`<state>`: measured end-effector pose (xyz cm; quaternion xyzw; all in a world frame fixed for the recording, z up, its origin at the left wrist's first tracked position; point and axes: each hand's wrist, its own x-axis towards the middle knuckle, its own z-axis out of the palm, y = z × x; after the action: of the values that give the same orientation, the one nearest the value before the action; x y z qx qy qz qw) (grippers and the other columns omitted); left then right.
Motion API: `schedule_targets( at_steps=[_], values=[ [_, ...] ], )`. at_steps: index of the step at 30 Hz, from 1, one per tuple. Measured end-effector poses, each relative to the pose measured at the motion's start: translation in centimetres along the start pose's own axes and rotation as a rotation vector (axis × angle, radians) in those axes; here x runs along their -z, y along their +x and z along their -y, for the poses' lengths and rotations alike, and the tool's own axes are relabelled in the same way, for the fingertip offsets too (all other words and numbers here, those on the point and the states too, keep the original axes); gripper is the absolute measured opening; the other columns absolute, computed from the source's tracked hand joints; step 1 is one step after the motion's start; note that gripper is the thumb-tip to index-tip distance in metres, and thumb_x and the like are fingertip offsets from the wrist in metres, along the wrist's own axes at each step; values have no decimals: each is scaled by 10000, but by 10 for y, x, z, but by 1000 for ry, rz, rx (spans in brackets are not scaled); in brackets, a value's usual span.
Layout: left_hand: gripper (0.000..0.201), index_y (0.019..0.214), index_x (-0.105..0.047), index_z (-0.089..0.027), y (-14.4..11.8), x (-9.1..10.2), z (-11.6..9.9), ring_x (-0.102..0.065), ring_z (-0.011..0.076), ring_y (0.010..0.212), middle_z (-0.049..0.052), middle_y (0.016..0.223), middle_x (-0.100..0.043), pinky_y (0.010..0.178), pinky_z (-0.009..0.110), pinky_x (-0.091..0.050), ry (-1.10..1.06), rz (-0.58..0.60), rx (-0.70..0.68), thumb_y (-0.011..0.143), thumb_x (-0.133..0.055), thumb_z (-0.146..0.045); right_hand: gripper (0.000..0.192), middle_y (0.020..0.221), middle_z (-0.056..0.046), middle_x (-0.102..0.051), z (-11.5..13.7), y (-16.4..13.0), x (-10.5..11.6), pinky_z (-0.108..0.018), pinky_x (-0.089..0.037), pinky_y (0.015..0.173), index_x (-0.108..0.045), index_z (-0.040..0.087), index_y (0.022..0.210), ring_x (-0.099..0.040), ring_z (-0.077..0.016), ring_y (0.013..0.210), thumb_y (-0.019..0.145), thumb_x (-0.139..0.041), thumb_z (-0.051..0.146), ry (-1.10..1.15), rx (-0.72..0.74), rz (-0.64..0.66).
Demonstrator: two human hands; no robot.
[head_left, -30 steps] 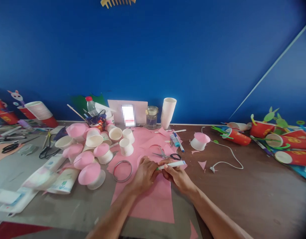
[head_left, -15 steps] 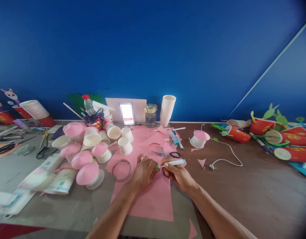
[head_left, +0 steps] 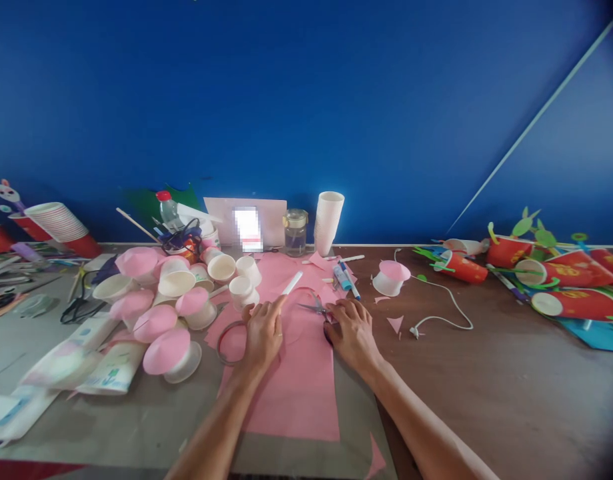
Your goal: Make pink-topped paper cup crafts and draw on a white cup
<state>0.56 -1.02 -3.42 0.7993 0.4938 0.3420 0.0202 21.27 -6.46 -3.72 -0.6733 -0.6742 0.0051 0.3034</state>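
My left hand (head_left: 263,335) is closed around the lower part of a white marker (head_left: 292,283), which points up and away over the pink paper (head_left: 291,407). A thin grey ring (head_left: 221,348) lies partly under this hand. Over the handles of a pair of scissors (head_left: 314,308) rests my right hand (head_left: 355,335), its fingers bent onto them. One dark handle loop shows by the thumb, and the slightly parted blades point left on the paper. Two small white paper cups (head_left: 244,290) stand just beyond my left hand.
White cups with pink paper cones (head_left: 167,350) crowd the left side. Behind are a phone (head_left: 248,229), a glass jar (head_left: 296,233) and a tall cup stack (head_left: 329,223). A white cable (head_left: 454,293), a pink-topped cup (head_left: 390,279) and red cups (head_left: 576,303) lie right.
My hands have moved apart. The marker has gone from between both hands to my left hand, moving left and away. My right hand has come onto the scissors. The view has shifted slightly.
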Motion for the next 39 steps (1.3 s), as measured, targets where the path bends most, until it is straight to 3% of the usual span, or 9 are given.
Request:
schedule_targets(
  at_steps=[7,11,17,25,31,39],
  values=[
    [374,1071,-670,-261,1,2,-1,-600,221,858,49,879,-680,982,464,-281,90,-41,-15,867,-418,-73,289,1136,-89,-610,-3,3,0,-440,-270,1000,-651,243,1103,-471,-276,1115,864,-491,221,-122,16,62],
    [305,1057,-671,-240,2,3,-5,-601,241,896,57,913,-696,1006,489,-256,87,18,-19,852,-486,-110,281,1157,-105,-591,-2,3,0,-418,-307,970,-655,225,1088,-498,-264,1099,857,-496,220,-109,-9,82],
    [310,1063,-661,-245,1,1,-3,-587,267,942,74,987,-693,1024,536,-221,112,80,-11,814,-530,-115,352,1169,-124,-576,-1,1,-1,-470,-234,1040,-619,195,1155,-509,-260,1143,819,-517,191,-91,-19,111],
    [251,1057,-631,-178,-3,3,-6,-503,320,1104,123,1217,-580,1003,525,-290,268,131,33,817,-578,-228,310,1146,-104,-596,-3,1,-4,-474,-210,1054,-630,203,1114,-539,-252,1106,826,-520,171,-126,-14,76],
    [230,1015,-613,-193,-5,15,-19,-500,293,1057,100,1132,-585,1003,511,-290,324,246,-20,825,-618,-322,294,1125,-94,-615,-1,1,-2,-463,-205,1049,-632,215,1091,-544,-244,1090,827,-518,153,-133,-12,79],
    [177,941,-626,-182,-4,11,-15,-558,283,951,87,982,-610,914,482,-338,332,314,-25,855,-586,-331,321,1127,-85,-617,1,2,-2,-462,-197,1067,-623,214,1113,-556,-236,1075,818,-529,132,-123,-23,98]
  ],
)
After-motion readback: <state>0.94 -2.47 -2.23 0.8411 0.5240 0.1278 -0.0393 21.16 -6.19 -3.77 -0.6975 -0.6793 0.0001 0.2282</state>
